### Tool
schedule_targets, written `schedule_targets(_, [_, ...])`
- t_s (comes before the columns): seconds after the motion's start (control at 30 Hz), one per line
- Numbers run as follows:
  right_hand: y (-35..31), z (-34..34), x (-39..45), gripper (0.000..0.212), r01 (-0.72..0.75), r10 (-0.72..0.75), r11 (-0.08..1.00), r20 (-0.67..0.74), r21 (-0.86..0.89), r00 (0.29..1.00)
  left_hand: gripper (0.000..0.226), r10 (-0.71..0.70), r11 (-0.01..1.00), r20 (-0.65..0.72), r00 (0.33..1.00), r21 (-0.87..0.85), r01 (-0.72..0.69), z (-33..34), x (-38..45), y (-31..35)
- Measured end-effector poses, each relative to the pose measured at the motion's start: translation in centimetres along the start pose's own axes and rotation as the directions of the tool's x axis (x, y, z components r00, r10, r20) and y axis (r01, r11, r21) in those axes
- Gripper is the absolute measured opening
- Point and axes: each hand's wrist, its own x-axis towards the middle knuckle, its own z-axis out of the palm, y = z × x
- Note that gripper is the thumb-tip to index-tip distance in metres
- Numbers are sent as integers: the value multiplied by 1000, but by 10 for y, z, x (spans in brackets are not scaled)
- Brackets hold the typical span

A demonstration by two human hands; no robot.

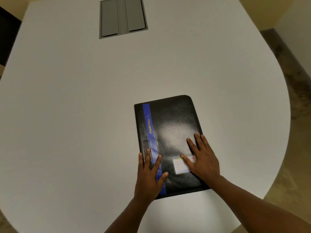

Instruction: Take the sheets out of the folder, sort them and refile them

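On the table [84,98], closed folder [170,140] (spine left) lies lengthwise away.

I have just one view, from the camera on the person's head, looking forward and steeply down at the white tabletop [67,115]. It sits close above the near edge, wide-angle, bending the rim. The folder [170,132] lies near the bottom, a grey hatch [122,17] at the top.

Glossy grained leather-look folder [170,132]
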Motion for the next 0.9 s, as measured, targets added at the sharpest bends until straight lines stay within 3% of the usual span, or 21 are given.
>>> schedule_targets(0.23, [-31,10,40,80,-8,8,1000,2,3,1000,71,43,999,-95,995,-7,-43,-24,37,-28])
schedule_targets(0.5, [-44,12,84,78,23,-23,1000,23,-19,999,71,71,983,-58,996,176,-60,-40,81,-52])
schedule_targets(0.73, [-51,-8,87,85,23,-1,993,184,-117,983,75,12,946,39,999,322,-24,-47,83,-47])
schedule_targets(0.9, [-53,-41,87,77,131,-66,971,302,-200,951,95,-76,947,74,994,319,48,-60,75,-31])
